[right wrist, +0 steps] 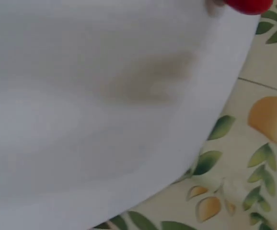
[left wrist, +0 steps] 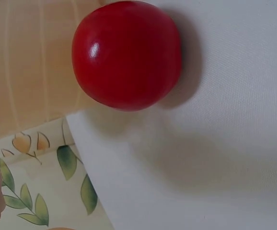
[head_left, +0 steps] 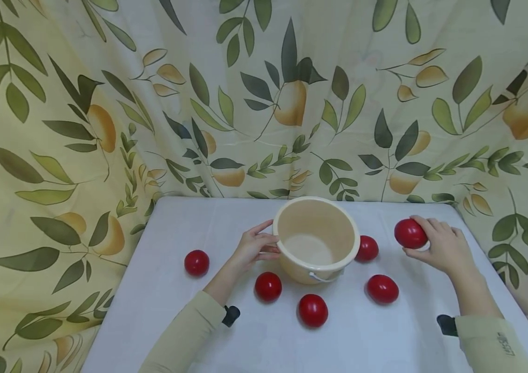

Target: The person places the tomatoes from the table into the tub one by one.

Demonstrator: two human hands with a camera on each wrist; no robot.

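Observation:
A cream bucket (head_left: 316,267) with a white handle stands on the table, its mouth facing up. My left hand (head_left: 251,247) is at its left side, fingers spread and touching the outside at the rim. On the right, my right hand (head_left: 445,247) grips a glossy red round fruit (head_left: 410,233) between thumb and fingers, raised over the table. That fruit (right wrist: 251,4) shows only at the top edge of the right wrist view. A second red fruit (head_left: 268,287) lies under my left wrist, close to the bucket; the left wrist view shows a red fruit (left wrist: 127,56) beside the bucket wall (left wrist: 28,62).
More red fruits lie about the bucket: one at the far left (head_left: 196,263), one in front (head_left: 312,311), one at the right front (head_left: 382,289) and one partly behind the bucket's right side (head_left: 367,248). A leaf-patterned curtain (head_left: 254,103) hangs behind the white table (head_left: 152,321).

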